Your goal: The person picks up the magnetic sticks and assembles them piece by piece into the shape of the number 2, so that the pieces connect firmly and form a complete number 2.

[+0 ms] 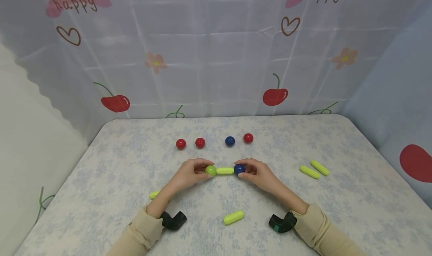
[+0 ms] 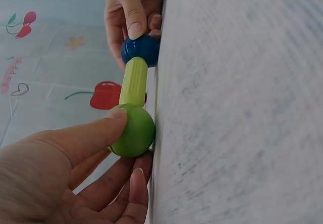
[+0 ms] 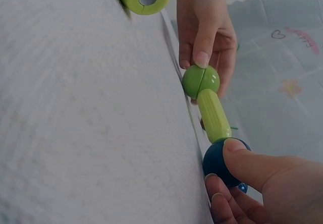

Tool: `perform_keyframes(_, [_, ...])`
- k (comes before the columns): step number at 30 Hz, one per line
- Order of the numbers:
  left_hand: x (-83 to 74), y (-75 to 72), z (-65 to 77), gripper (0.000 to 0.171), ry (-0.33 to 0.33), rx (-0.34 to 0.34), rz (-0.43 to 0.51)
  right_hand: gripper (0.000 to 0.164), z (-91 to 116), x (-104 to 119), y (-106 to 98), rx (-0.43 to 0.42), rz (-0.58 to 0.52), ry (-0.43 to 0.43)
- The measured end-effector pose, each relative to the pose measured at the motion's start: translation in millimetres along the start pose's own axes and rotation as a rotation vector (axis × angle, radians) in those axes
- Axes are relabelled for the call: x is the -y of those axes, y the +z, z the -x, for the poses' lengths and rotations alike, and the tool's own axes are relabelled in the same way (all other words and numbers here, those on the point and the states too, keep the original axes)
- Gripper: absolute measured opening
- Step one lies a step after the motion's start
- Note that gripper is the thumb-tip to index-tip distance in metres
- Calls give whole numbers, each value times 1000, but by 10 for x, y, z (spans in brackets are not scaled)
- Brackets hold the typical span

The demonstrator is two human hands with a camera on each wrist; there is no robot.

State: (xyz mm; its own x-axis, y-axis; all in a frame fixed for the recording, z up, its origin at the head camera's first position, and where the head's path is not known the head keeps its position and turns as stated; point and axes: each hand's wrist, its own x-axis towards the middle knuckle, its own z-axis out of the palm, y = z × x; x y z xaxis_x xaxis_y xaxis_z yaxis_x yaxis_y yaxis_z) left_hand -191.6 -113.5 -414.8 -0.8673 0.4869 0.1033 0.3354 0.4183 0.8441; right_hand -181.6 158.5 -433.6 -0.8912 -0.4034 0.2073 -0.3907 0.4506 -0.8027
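A yellow-green rod (image 1: 225, 170) joins a green ball (image 1: 210, 170) at its left end to a blue ball (image 1: 239, 169) at its right end. My left hand (image 1: 192, 172) pinches the green ball between thumb and fingers. On the other side my right hand (image 1: 258, 173) grips the blue ball the same way. In the left wrist view the left thumb lies on the near side of the green ball (image 2: 133, 131), and the rod (image 2: 134, 82) runs straight to the blue ball. The right wrist view shows the right thumb pressed on the blue ball (image 3: 222, 162).
Behind the hands sit red balls (image 1: 180, 144), (image 1: 200, 143), another red ball (image 1: 248, 138) and a loose blue ball (image 1: 230, 141). Two rods (image 1: 309, 172) lie at the right. One rod (image 1: 233, 217) lies in front; another (image 1: 154, 195) is partly hidden by the left forearm.
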Motion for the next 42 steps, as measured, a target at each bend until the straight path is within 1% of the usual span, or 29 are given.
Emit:
perform_keyframes(10, [-18, 5, 8, 34, -14, -12, -24, 36, 3, 5, 2, 4, -4, 11])
perform_keyframes(13, [-20, -16, 22, 37, -20, -20, -55, 36, 0, 17, 0, 6, -5, 24])
perform_keyframes(15, [-43, -60, 47, 39, -25, -31, -87, 36, 0, 20, 4, 8, -3, 29])
perform_keyframes(18, [-83, -192, 119, 41, -36, -42, -160, 36, -2, 26, 7, 12, -11, 27])
perform_keyframes(22, [-101, -453, 290, 40, -46, -20, -264, 36, -6, 30, 2, 14, -4, 26])
perform_keyframes(24, [-94, -593, 403, 38, -63, 9, -309, 36, -9, 32, -5, 12, 3, 22])
perform_keyframes(27, [-77, -778, 584, 33, -109, 77, -358, 36, -12, 35, -13, 8, 9, 13])
perform_keyframes(30, [-52, -893, 735, 31, -152, 146, -372, 36, -14, 33, -15, 7, 8, 5])
perform_keyframes(32, [-17, -920, 804, 30, -151, 177, -368, 36, -12, 31, -15, 6, 7, 6])
perform_keyframes(35, [40, -910, 870, 23, -120, 195, -347, 36, -9, 35, -16, 11, 2, 18])
perform_keyframes(39, [88, -871, 900, 14, -82, 184, -316, 36, -6, 28, -13, 20, -7, 29])
perform_keyframes(42, [93, -849, 893, 12, -69, 157, -325, 37, -1, 24, -13, 19, -10, 32])
